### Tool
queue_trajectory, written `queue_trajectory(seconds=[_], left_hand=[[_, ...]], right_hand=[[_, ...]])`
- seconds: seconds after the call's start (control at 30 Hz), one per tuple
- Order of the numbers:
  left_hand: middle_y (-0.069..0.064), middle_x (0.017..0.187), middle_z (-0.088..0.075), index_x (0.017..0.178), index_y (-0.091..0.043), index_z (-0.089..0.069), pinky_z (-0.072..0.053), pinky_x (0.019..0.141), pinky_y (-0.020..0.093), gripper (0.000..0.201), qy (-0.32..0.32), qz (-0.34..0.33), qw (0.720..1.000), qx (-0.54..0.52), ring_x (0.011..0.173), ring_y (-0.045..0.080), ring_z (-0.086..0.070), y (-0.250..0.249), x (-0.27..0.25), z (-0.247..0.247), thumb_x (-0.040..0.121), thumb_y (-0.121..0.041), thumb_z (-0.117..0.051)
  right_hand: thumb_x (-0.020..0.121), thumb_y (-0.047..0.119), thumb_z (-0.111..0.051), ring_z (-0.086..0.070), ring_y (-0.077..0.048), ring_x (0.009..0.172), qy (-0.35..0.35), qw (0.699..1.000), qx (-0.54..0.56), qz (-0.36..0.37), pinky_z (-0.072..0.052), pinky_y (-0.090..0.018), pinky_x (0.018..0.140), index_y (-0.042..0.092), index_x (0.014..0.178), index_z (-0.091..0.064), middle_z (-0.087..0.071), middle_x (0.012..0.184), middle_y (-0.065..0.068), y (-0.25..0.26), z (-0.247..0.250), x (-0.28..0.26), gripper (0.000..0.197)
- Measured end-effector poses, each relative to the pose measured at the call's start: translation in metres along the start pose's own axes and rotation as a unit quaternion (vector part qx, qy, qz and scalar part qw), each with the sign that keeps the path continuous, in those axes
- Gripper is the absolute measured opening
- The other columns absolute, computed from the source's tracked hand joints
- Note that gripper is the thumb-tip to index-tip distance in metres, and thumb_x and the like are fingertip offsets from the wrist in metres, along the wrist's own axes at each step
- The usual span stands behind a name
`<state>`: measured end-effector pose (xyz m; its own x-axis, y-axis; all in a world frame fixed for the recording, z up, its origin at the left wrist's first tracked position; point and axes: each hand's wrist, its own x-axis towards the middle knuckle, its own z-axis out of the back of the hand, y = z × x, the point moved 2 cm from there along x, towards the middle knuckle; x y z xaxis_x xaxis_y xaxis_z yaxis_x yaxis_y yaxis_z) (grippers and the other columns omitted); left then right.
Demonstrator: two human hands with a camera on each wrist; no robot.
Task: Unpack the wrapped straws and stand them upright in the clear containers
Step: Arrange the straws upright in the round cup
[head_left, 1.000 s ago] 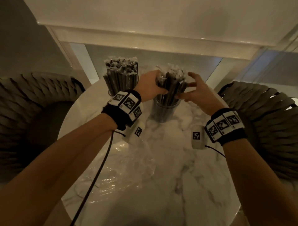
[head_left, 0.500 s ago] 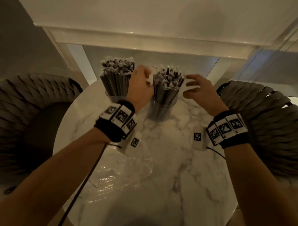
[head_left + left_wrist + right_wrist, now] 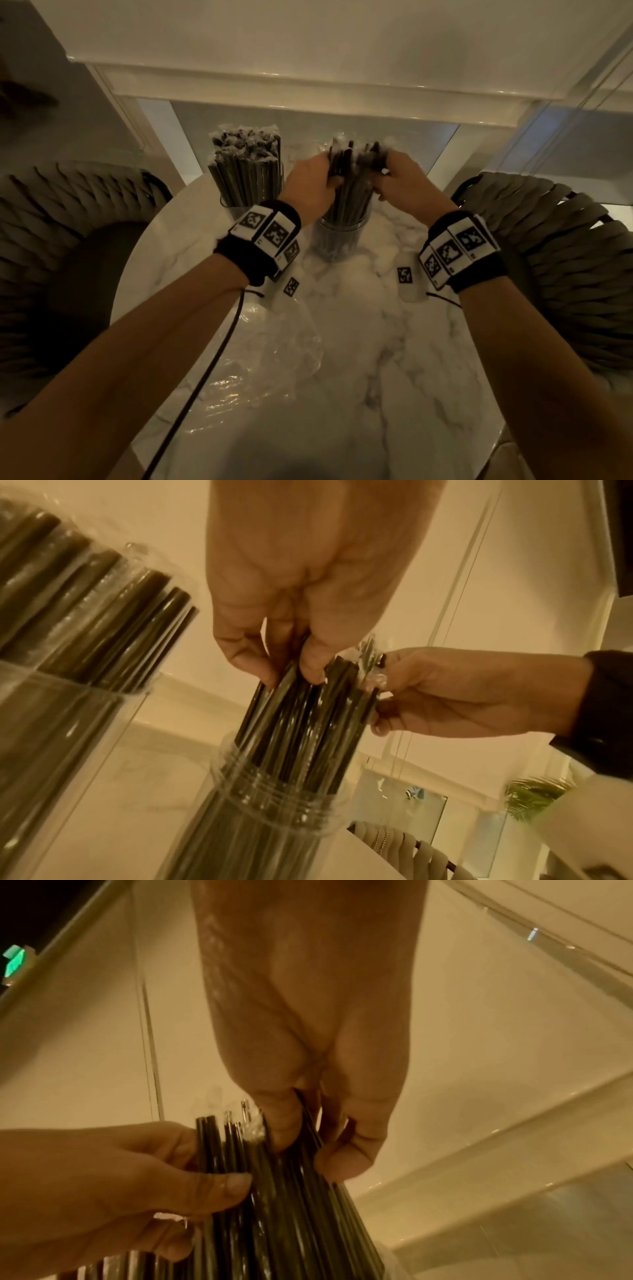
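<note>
Both hands (image 3: 356, 178) grip straws (image 3: 352, 202) near table edge (image 3: 442, 186).

The left container (image 3: 239, 209) is half hidden behind the left wrist in the head view. In the right wrist view the jar (image 3: 385, 1264) is cut off at the bottom edge — only straws (image 3: 274, 1204) are seen. Fingertips (image 3: 334, 181) are blurred — the grip cannot be judged there.
</note>
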<state>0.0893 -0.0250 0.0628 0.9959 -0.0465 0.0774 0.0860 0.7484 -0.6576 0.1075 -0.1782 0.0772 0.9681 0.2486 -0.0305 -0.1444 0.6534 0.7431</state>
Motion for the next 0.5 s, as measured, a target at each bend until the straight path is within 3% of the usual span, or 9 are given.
queue_trajectory(seconds=[0.13, 0.2, 0.3, 0.4, 0.47, 0.5], left_hand=[[0.024, 0.115, -0.061, 0.116, 0.002, -0.054, -0.045, 0.085, 0.036, 0.028, 0.067, 0.007, 0.997, 0.04, 0.107, 0.039, -0.057, 0.008, 0.002, -0.008, 0.092, -0.011, -0.051], [0.025, 0.115, -0.061, 0.114, 0.004, -0.056, -0.043, 0.088, 0.036, 0.026, 0.08, 0.004, 0.996, 0.039, 0.108, 0.039, -0.057, 0.015, -0.007, -0.016, 0.091, -0.007, -0.052], [0.02, 0.112, -0.061, 0.111, 0.0, -0.054, -0.05, 0.085, 0.035, 0.028, 0.017, 0.013, 0.998, -0.054, 0.099, 0.032, -0.06, 0.025, -0.021, -0.021, 0.085, -0.003, -0.061], [0.013, 0.104, -0.053, 0.103, 0.001, -0.051, -0.046, 0.066, 0.01, 0.027, -0.095, 0.034, 0.986, -0.134, 0.081, 0.021, -0.054, 0.031, -0.038, -0.021, 0.079, 0.006, -0.062], [0.011, 0.091, -0.052, 0.091, 0.002, -0.053, -0.042, 0.062, 0.01, 0.02, -0.147, 0.013, 0.98, -0.134, 0.073, 0.019, -0.05, 0.028, -0.052, -0.019, 0.075, 0.008, -0.062], [0.011, 0.085, -0.054, 0.086, 0.001, -0.054, -0.043, 0.062, 0.014, 0.016, -0.143, 0.007, 0.981, -0.132, 0.07, 0.019, -0.051, 0.026, -0.056, -0.02, 0.074, 0.005, -0.063]], right_hand=[[0.091, 0.006, -0.047, -0.056, -0.015, 0.076, 0.07, 0.996, -0.047, -0.015, -0.045, -0.021, 0.061, 0.011, 0.117, -0.057, -0.059, 0.098, -0.004, -0.004, -0.005, 0.001, 0.028], [0.086, 0.0, -0.049, -0.061, -0.022, 0.081, 0.068, 0.995, -0.065, -0.033, -0.051, -0.027, 0.065, 0.009, 0.117, -0.057, -0.064, 0.104, -0.011, -0.016, -0.009, -0.003, 0.033], [0.08, -0.004, -0.059, -0.064, -0.026, 0.092, 0.018, 0.998, 0.011, -0.059, -0.056, -0.034, 0.075, 0.012, 0.125, -0.051, -0.061, 0.112, -0.009, -0.031, -0.01, -0.015, 0.049], [0.082, -0.005, -0.058, -0.065, -0.023, 0.09, -0.121, 0.984, 0.112, -0.07, -0.055, -0.027, 0.074, 0.011, 0.117, -0.049, -0.057, 0.104, -0.004, -0.04, -0.007, -0.033, 0.039], [0.082, -0.003, -0.059, -0.064, -0.02, 0.089, -0.186, 0.976, 0.105, -0.05, -0.055, -0.027, 0.075, 0.01, 0.11, -0.05, -0.059, 0.102, -0.002, -0.037, -0.008, -0.047, 0.032], [0.082, -0.001, -0.061, -0.063, -0.017, 0.088, -0.189, 0.976, 0.099, -0.04, -0.055, -0.025, 0.075, 0.009, 0.109, -0.05, -0.06, 0.101, -0.001, -0.035, -0.011, -0.052, 0.03]])
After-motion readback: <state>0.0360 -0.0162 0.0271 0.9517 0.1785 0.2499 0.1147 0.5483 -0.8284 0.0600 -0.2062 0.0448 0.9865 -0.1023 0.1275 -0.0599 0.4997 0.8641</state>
